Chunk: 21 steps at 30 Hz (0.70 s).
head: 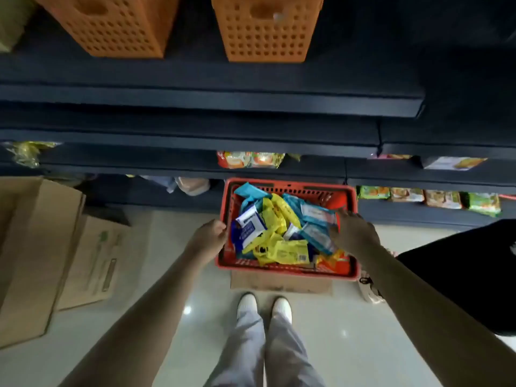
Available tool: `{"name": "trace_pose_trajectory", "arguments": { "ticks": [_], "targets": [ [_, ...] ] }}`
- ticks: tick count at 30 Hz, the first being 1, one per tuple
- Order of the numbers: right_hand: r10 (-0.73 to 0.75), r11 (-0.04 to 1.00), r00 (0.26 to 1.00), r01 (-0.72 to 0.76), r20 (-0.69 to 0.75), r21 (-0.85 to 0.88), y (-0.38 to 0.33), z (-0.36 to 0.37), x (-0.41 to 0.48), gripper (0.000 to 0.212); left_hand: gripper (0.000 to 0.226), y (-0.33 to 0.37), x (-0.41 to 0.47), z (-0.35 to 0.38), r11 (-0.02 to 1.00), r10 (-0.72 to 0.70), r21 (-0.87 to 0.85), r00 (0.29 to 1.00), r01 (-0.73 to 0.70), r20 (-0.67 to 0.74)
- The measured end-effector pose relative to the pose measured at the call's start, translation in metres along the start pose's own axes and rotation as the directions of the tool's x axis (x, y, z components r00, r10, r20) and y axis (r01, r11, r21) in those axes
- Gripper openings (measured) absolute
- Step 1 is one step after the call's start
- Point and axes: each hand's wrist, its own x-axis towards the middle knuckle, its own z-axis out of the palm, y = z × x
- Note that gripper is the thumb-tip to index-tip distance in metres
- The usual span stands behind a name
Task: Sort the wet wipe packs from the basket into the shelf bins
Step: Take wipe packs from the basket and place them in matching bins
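A red basket sits on a flat cardboard box on the floor, below me. It holds several wet wipe packs: yellow ones, light blue ones and a dark blue and white one. My left hand hangs at the basket's left rim, fingers curled loosely, holding nothing that I can see. My right hand reaches into the basket's right side, fingers on a light blue pack. Two orange perforated bins stand on the upper dark shelf.
Dark shelves run across the view, with snack packets on the lower levels. Cardboard boxes lie on the floor to the left. A person in black stands at the right. My white shoes are just behind the basket.
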Motion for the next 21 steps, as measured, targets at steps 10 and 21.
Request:
{"name": "trace_pose_trajectory", "arguments": {
  "ticks": [10,21],
  "targets": [
    [-0.025,0.949,0.961,-0.064,0.276,0.31,-0.024,0.138,0.109,0.052,0.048,-0.041,0.113,0.117,0.996,-0.01,-0.085,0.995,0.019,0.104],
    [0.037,0.784,0.998,-0.058,0.047,0.619,-0.039,0.178,0.137,0.031,0.068,-0.063,0.144,0.155,0.985,-0.021,-0.17,0.999,0.028,0.048]
  ]
}}
